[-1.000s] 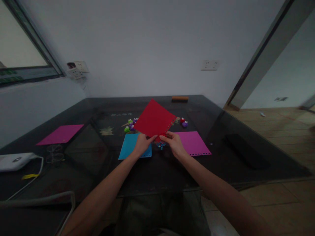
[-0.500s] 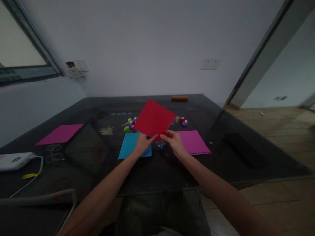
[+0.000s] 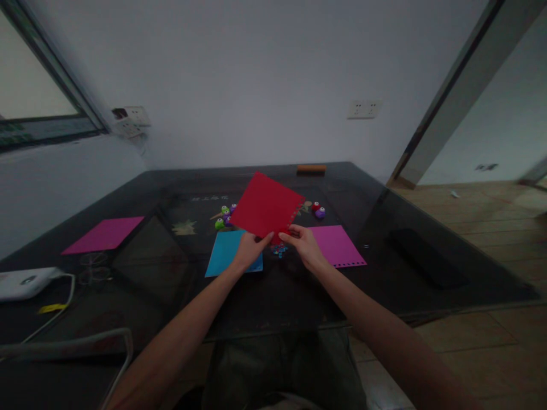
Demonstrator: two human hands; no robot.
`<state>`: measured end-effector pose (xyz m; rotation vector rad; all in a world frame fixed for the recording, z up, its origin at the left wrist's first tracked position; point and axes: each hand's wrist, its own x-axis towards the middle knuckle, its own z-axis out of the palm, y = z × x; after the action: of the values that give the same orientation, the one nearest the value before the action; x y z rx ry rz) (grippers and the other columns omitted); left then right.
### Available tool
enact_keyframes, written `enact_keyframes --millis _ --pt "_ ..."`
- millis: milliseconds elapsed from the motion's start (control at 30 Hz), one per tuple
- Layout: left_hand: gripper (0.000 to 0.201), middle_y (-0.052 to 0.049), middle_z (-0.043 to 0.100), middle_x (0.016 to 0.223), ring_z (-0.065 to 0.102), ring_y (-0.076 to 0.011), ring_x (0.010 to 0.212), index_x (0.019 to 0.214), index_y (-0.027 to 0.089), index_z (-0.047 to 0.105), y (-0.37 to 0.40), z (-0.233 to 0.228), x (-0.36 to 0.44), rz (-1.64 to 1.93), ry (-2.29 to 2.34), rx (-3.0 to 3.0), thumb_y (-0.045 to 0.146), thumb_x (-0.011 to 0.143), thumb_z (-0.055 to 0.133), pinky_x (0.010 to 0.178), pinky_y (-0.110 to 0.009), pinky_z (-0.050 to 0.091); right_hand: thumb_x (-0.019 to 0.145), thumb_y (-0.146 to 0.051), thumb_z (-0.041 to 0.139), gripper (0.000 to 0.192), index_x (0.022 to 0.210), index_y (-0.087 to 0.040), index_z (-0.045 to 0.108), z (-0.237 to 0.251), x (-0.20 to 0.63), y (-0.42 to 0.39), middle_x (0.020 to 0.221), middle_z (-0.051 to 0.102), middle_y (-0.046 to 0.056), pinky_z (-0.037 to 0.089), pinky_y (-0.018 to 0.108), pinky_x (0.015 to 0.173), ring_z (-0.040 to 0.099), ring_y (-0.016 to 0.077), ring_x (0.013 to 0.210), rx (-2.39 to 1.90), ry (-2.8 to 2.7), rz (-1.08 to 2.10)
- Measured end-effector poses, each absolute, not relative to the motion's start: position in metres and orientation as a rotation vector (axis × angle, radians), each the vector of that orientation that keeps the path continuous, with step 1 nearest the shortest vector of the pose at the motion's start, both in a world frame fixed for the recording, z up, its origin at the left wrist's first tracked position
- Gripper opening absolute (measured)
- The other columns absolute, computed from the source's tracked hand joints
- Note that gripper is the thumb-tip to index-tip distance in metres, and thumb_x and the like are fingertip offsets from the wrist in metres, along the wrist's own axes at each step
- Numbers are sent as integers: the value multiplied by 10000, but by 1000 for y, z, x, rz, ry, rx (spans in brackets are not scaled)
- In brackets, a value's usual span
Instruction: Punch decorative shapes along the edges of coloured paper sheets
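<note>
A red sheet of paper (image 3: 267,205) with a punched edge is held up, turned corner-down, between my hands. My left hand (image 3: 251,248) pinches it near its lower corner, thumb in front. Close beside it, my right hand (image 3: 304,244) grips the same corner between thumb and fingers. Below the corner lie small blue and red bits (image 3: 280,250), too small to name. Under my left hand is a blue sheet (image 3: 223,253). To the right of my right hand lies a pink sheet (image 3: 339,246) with punched holes.
Green and purple eyeball-like balls (image 3: 220,224) lie left of the red sheet; a red and a purple one (image 3: 319,212) lie right. Another pink sheet (image 3: 102,234), a white device with a cable (image 3: 28,283), a dark flat object (image 3: 425,259) and a brown roll (image 3: 311,169) are on the table.
The red sheet and both hands stay almost in place, still gripping its lower corner. The view has shifted very slightly.
</note>
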<state>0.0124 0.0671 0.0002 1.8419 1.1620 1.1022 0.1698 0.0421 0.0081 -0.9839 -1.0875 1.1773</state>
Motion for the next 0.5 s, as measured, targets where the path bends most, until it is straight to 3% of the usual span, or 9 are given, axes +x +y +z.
enact_keyframes --millis 200,500 --pt "284 -84 713 929 666 -213 794 913 164 660 67 -3 15 1167 1235 1841 388 774 556 719 -295 506 573 -282 751 273 817 -190 671 9 169 40 871 697 51 452 373 845 634 193 807 -986 -1103 1217" --pt "235 -77 721 807 640 -242 908 817 163 668 64 4 15 1180 1235 1864 360 783 545 766 -306 492 566 -275 766 302 832 -183 656 9 172 39 893 691 53 460 352 824 628 178 808 -970 -1117 1257"
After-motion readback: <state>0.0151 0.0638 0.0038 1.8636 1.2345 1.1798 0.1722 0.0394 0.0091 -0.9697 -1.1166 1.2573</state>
